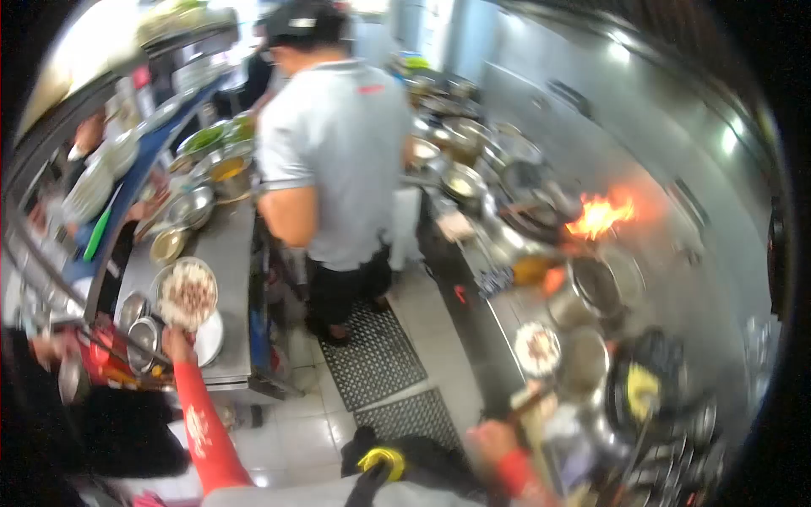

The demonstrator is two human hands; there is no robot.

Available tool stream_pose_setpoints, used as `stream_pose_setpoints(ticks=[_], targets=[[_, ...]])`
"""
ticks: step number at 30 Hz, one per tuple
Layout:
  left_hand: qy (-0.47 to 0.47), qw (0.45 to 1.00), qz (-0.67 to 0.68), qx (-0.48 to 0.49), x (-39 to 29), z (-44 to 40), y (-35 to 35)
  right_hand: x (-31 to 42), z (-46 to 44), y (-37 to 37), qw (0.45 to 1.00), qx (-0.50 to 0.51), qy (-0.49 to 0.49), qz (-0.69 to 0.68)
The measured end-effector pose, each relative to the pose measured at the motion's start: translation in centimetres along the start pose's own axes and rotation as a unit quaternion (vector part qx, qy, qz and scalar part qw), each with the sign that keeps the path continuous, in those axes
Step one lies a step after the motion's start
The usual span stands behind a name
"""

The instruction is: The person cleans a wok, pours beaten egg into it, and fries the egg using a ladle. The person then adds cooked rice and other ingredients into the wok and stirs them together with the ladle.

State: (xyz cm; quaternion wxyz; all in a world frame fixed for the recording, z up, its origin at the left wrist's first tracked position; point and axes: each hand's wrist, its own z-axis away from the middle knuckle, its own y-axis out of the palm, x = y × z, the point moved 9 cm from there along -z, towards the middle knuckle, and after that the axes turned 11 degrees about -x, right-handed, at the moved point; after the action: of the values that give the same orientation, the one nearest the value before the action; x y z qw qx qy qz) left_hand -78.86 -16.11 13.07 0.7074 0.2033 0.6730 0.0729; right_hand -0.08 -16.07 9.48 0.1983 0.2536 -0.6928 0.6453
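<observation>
Reaching out in a red sleeve, my left hand (177, 345) grips the near rim of a round plate of food (187, 294), pale with brown pieces on top. Whether that plate touches the left counter or is just above it, I cannot tell. A white plate (209, 340) lies beside my fingers. My right hand (494, 441) is low at the right worktop, blurred, with its fingers curled. A brown handle (525, 406) is right by it; whether the hand holds it is unclear. Beyond it stands a white bowl of similar food (537, 349).
A co-worker in a grey shirt (338, 160) stands in the aisle ahead. Flames (601, 215) rise at the stove on the right, near a large pot (594, 287). Metal bowls (193, 207) crowd the left counter (232, 296). Perforated black mats (372, 351) lie on the tiled floor.
</observation>
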Motion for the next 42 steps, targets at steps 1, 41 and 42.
stream_pose_setpoints(ticks=[1,41,42], targets=[[-0.014,0.998,-0.028,0.053,-0.1,3.4,0.1,2.8,-0.4,-6.1,0.997,-0.057,0.054,-0.003],[0.394,0.424,0.18,0.795,-0.2,126.0,43.0,-19.7,28.8,-38.4,0.801,-0.348,0.461,-0.159],[0.413,0.401,0.225,0.786,1.1,128.0,40.7,-18.5,29.6,-38.5,0.766,-0.333,0.515,-0.192]])
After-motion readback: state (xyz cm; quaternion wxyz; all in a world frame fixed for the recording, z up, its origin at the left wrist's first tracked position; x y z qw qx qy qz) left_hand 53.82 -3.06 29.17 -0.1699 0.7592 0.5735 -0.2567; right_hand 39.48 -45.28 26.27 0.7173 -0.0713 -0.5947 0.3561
